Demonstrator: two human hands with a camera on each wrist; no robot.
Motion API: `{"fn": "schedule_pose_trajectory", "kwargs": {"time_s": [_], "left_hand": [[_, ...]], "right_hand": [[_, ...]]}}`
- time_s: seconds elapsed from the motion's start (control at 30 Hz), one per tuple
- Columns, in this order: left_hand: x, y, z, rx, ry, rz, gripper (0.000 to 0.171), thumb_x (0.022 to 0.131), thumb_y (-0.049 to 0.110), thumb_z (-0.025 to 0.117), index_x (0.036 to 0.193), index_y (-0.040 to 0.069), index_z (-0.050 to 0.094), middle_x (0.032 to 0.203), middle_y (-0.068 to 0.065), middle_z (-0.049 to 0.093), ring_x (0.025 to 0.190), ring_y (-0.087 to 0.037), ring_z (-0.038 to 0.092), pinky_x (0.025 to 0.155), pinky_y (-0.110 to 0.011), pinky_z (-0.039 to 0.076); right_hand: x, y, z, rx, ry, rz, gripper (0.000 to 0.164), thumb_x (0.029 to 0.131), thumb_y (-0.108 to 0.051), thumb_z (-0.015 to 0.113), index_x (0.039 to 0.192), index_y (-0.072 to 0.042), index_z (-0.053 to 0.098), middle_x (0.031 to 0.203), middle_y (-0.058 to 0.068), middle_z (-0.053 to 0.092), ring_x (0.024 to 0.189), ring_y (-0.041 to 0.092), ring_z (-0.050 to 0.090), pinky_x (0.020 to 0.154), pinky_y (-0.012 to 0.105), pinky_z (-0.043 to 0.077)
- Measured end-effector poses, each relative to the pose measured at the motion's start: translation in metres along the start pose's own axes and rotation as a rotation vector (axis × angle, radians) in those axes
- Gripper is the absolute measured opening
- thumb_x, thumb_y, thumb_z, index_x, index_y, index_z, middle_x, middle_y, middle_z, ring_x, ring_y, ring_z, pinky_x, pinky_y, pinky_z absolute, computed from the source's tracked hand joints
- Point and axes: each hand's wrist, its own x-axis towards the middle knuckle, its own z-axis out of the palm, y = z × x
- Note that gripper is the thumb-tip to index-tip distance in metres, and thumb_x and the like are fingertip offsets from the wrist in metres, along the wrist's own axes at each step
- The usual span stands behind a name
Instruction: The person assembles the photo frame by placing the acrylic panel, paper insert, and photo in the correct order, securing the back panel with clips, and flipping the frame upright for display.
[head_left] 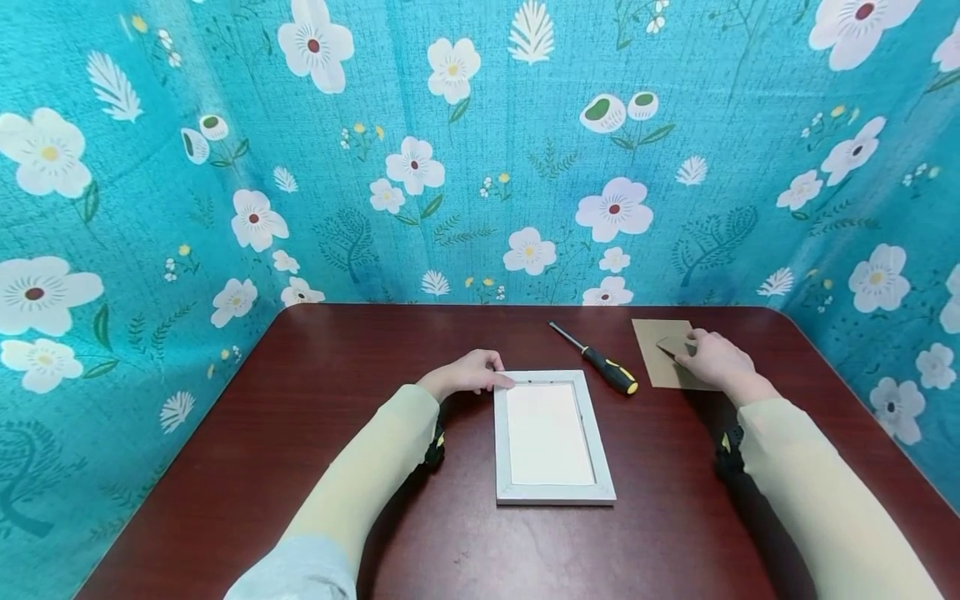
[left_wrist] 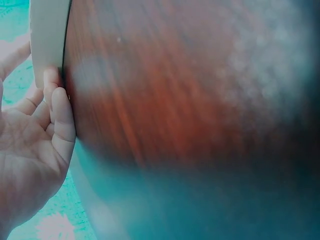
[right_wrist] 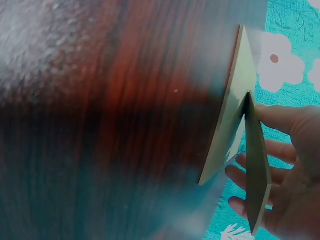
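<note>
My left hand (head_left: 472, 373) grips the far left corner of a white picture frame (head_left: 503, 442), which lies flat on the table. A plain white sheet (head_left: 550, 433) fills the frame's opening. In the left wrist view, fingers (left_wrist: 62, 115) touch the frame's edge (left_wrist: 50, 40). At the far right, my right hand (head_left: 716, 360) is over a brown backing board (head_left: 654, 343). The right wrist view has a stand flap (right_wrist: 257, 175) raised at an angle from that board (right_wrist: 232, 95). My right thumb (right_wrist: 280, 117) lies against the flap, with the other fingers behind it.
A black and yellow screwdriver (head_left: 609, 368) lies between the frame and the backing board, its shaft pointing to the far left. The dark red-brown table (head_left: 420, 533) ends at a blue floral cloth (head_left: 480, 167), which hangs behind it and at both sides.
</note>
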Motion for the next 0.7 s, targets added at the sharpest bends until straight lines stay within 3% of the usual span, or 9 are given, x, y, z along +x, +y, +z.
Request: {"fn": "schedule_pose_trajectory", "kwargs": {"time_s": [0.17, 0.3, 0.4, 0.5, 0.7], "left_hand": [[-0.0003, 0.004, -0.0028, 0.021, 0.009, -0.001, 0.026, 0.09, 0.028, 0.07, 0.091, 0.008, 0.055, 0.067, -0.003, 0.054, 0.059, -0.016, 0.048, 0.055, -0.026, 0.044], [-0.001, 0.0051, -0.0028, 0.02, 0.006, -0.015, 0.026, 0.09, 0.029, 0.07, 0.091, 0.007, 0.055, 0.067, -0.003, 0.054, 0.06, -0.016, 0.048, 0.056, -0.027, 0.045], [-0.0014, 0.005, -0.0019, 0.017, 0.004, -0.025, 0.026, 0.09, 0.029, 0.07, 0.092, 0.008, 0.056, 0.068, -0.003, 0.054, 0.06, -0.017, 0.048, 0.057, -0.027, 0.045], [-0.0012, 0.0048, -0.0008, 0.01, 0.012, -0.027, 0.026, 0.09, 0.029, 0.07, 0.092, 0.007, 0.056, 0.068, -0.004, 0.054, 0.061, -0.017, 0.048, 0.057, -0.027, 0.045], [0.0, 0.0016, 0.0033, 0.01, 0.006, -0.023, 0.026, 0.09, 0.029, 0.071, 0.091, 0.008, 0.056, 0.069, -0.005, 0.055, 0.06, -0.016, 0.048, 0.055, -0.026, 0.044]], "right_hand": [[0.0037, 0.0011, -0.0004, -0.012, 0.012, 0.014, 0.058, 0.093, -0.022, 0.062, 0.13, 0.016, 0.041, 0.125, 0.039, 0.048, 0.106, 0.049, 0.051, 0.084, 0.062, 0.044], [0.0068, 0.0013, 0.0013, -0.043, 0.004, 0.003, 0.039, 0.09, -0.021, 0.065, 0.109, 0.011, 0.055, 0.094, 0.028, 0.06, 0.082, 0.037, 0.056, 0.068, 0.051, 0.048], [0.0079, 0.0015, 0.0031, -0.057, 0.006, -0.014, 0.027, 0.089, -0.019, 0.066, 0.093, 0.006, 0.056, 0.074, 0.015, 0.056, 0.068, 0.029, 0.051, 0.057, 0.042, 0.045], [0.0068, 0.0014, 0.0051, -0.062, 0.029, -0.026, 0.026, 0.089, -0.017, 0.067, 0.095, 0.006, 0.057, 0.075, 0.016, 0.056, 0.069, 0.029, 0.051, 0.059, 0.043, 0.046], [0.0021, 0.0047, 0.0091, -0.071, 0.056, -0.035, 0.042, 0.09, -0.017, 0.065, 0.115, 0.013, 0.052, 0.102, 0.032, 0.058, 0.087, 0.04, 0.056, 0.076, 0.058, 0.048]]}}
